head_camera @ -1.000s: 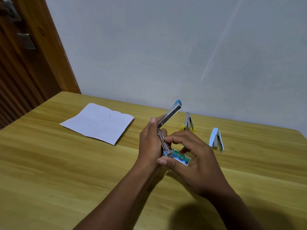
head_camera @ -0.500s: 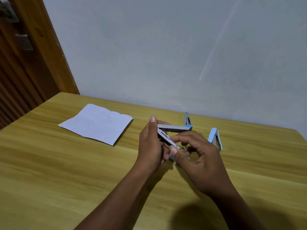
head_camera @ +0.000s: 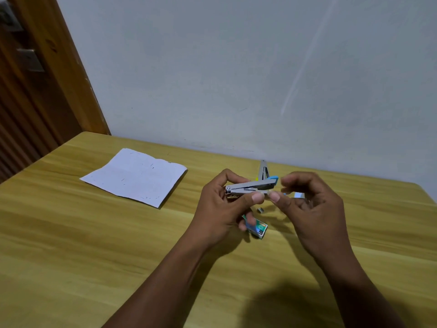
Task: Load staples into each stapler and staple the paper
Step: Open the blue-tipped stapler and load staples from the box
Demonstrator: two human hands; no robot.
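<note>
My left hand (head_camera: 222, 207) grips a grey metal stapler with a blue tip (head_camera: 251, 187), held level above the table and almost closed. My right hand (head_camera: 312, 209) hovers at the stapler's front end with its fingers curled and slightly blurred; the thumb tip sits just under the stapler's nose, and nothing is in the hand. A small green and blue staple box (head_camera: 258, 229) lies on the table below my left hand. A short strip of staples (head_camera: 260, 210) lies beside it. The white creased paper (head_camera: 134, 176) lies flat to the left.
A second stapler with yellow trim (head_camera: 263, 169) stands open behind the held one. A light blue stapler (head_camera: 299, 196) is mostly hidden behind my right hand. The wooden table (head_camera: 94, 245) meets a pale wall at the back, and a wooden door (head_camera: 28, 91) stands at left.
The stapler's top arm has swung down from wide open to almost closed. My right hand has drawn back to the stapler's front end, uncovering the staple box and the strip on the table.
</note>
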